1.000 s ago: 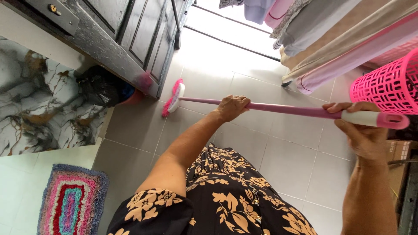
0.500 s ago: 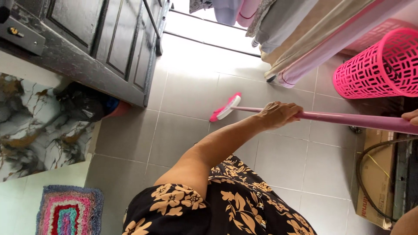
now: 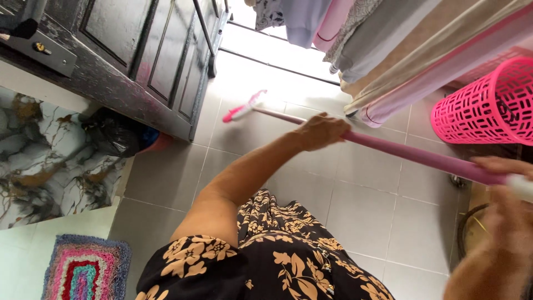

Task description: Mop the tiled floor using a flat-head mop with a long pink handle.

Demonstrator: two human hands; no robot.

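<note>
Honestly, that pink broom [image 3: 388,149] looks light and stiff: left hand [image 3: 321,131] wrapped mid-handle, right hand [image 3: 502,178] clutching the far-right end, blurry.

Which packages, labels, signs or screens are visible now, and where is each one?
Cardboard box: only a brown sliver at the right edge, behind the right hand on the pink broom handle.
No labels, signs or screens are in view.
</note>
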